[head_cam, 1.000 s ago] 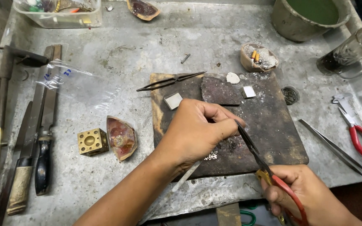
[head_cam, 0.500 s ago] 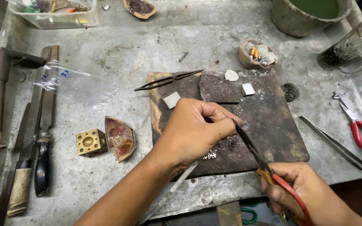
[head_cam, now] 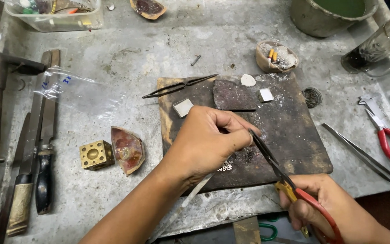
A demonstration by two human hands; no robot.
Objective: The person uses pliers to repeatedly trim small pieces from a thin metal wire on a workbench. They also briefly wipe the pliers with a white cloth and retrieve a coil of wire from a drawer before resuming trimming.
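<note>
Clearly small-scale metalwork here; left hand (head_cam: 206,140) curled shut over the dark scorched block (head_cam: 290,135), fingertips (head_cam: 244,135) pinched on something too tiny and too hidden to name, probably a sliver of thin metal; right hand (head_cam: 328,210) wrapped tight around the red and yellow grips of a pair of snips (head_cam: 274,162), thin dark blades angled up to meet the pinch, touching or nearly so. Held piece judged very light, thin, fairly stiff yet easily bent, slick and apt to spring away; best taken close to the cut line, between thumb and forefinger pads, with little overhang. Just below the left hand on the block, a scatter of pale silvery clippings (head_cam: 225,167), equally fiddly, better lifted with tweezers than fingers. Elsewhere on the block: black tweezers (head_cam: 179,86), two small square white plates (head_cam: 183,107) (head_cam: 266,95), a reddish slab (head_cam: 233,95). On the grey metal surface (head_cam: 159,49): a brass dapping cube (head_cam: 95,154), a broken reddish bowl shard (head_cam: 128,149), files (head_cam: 39,135) at the left, red-handled pliers (head_cam: 387,131) and long tweezers (head_cam: 357,147) at the right.
</note>
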